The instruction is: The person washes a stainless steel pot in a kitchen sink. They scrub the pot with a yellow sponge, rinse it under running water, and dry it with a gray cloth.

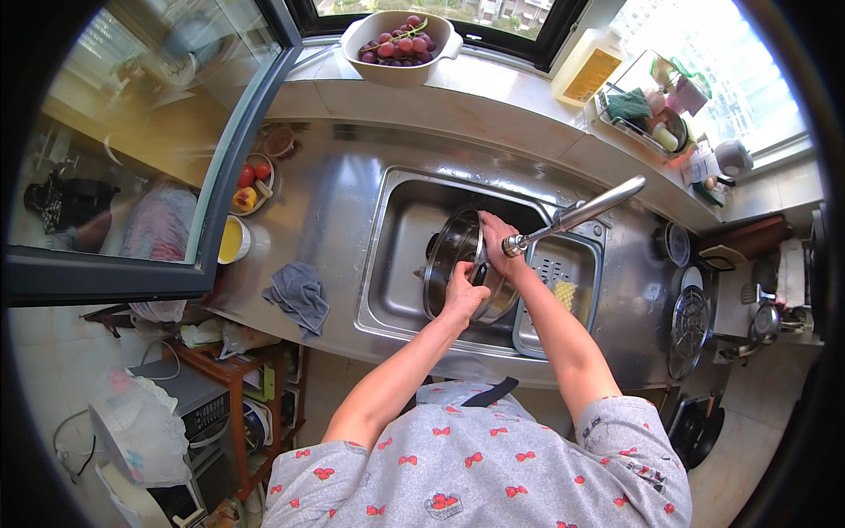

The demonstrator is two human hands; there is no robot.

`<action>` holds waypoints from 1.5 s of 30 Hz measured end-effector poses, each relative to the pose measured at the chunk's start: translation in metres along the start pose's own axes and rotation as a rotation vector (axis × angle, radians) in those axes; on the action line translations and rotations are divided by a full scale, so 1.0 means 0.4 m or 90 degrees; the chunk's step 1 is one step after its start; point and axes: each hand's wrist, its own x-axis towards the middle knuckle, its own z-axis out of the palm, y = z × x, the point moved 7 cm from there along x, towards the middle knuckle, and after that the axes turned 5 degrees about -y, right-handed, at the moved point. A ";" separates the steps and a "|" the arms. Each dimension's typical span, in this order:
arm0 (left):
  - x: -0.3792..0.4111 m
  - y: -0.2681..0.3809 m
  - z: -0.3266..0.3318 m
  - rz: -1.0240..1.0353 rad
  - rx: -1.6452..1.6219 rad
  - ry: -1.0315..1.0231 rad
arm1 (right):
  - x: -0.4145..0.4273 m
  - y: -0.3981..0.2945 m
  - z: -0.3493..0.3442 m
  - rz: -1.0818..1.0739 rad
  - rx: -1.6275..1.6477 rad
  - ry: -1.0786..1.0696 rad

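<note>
A round, shiny metal pot (449,264) with dark handles is tilted on its side in the large basin of the steel sink (403,290). My left hand (467,294) grips it by the dark handle on the near side. My right hand (500,243) lies along its right side, fingers reaching toward the far rim. Part of the pot's right side is hidden by my hands. The metal faucet (581,214) reaches over my right wrist, and no water stream is plainly visible.
A yellow sponge (564,294) lies in the smaller drainer basin (583,323). Left of the sink is a grey cloth (298,300). An open window sash (247,138) juts over the counter's left. Grapes fill a white bowl (389,74) on the sill. Round lids (690,323) lie at right.
</note>
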 end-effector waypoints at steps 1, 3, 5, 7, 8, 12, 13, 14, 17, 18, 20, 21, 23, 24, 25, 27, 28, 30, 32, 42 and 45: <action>0.001 0.000 0.000 0.001 -0.006 0.004 | -0.011 -0.013 -0.001 -0.021 -0.024 0.003; 0.000 0.006 -0.004 -0.006 -0.015 0.017 | -0.057 -0.080 -0.025 -0.155 -0.102 0.043; 0.010 0.015 -0.011 -0.008 -0.004 0.029 | -0.093 -0.129 -0.043 -0.144 -0.101 0.069; 0.012 0.002 -0.006 -0.016 0.031 0.027 | -0.080 -0.096 -0.047 -0.090 -0.098 0.042; 0.015 -0.002 -0.003 -0.012 0.033 0.023 | -0.055 -0.062 -0.043 -0.057 -0.080 0.022; 0.038 0.008 0.000 0.001 0.020 0.033 | 0.007 0.017 -0.040 0.104 -0.011 -0.004; 0.045 0.018 -0.001 0.003 0.010 0.043 | 0.009 0.013 -0.041 0.117 -0.014 0.007; 0.052 0.024 -0.005 -0.011 -0.030 0.038 | -0.001 -0.011 -0.048 0.075 -0.035 0.054; 0.098 0.023 -0.023 -0.010 -0.105 0.082 | -0.053 -0.089 -0.064 -0.003 -0.153 0.157; 0.089 0.048 -0.021 -0.032 -0.151 0.096 | -0.079 -0.102 -0.063 -0.003 -0.140 0.149; 0.085 0.070 -0.018 -0.042 -0.255 0.137 | -0.126 -0.130 -0.067 0.017 -0.170 0.164; 0.087 0.074 -0.018 -0.035 -0.293 0.163 | -0.147 -0.138 -0.067 0.030 -0.185 0.171; 0.092 0.072 -0.015 -0.077 -0.341 0.128 | -0.175 -0.117 -0.049 0.090 -0.154 0.199; 0.102 0.058 -0.022 -0.061 -0.394 0.150 | -0.184 -0.124 -0.045 0.116 -0.135 0.229; 0.120 0.032 -0.037 -0.044 -0.447 0.175 | -0.187 -0.134 -0.044 0.140 -0.114 0.258; 0.158 -0.021 -0.057 -0.090 -0.582 0.141 | -0.192 -0.119 -0.043 0.194 -0.025 0.312; 0.129 0.011 -0.036 -0.164 -0.679 0.080 | -0.200 -0.068 -0.031 0.243 0.088 0.347; 0.098 0.040 -0.053 -0.146 -0.691 0.097 | -0.217 0.035 0.016 0.390 0.305 0.338; 0.068 0.060 -0.055 -0.169 -0.747 0.091 | -0.243 0.134 0.088 0.389 0.475 0.343; -0.038 0.007 -0.257 -0.118 -0.710 0.037 | -0.205 0.177 0.237 0.636 1.233 0.063; -0.065 -0.001 -0.334 -0.023 -0.718 -0.124 | -0.161 0.131 0.210 0.621 1.190 -0.108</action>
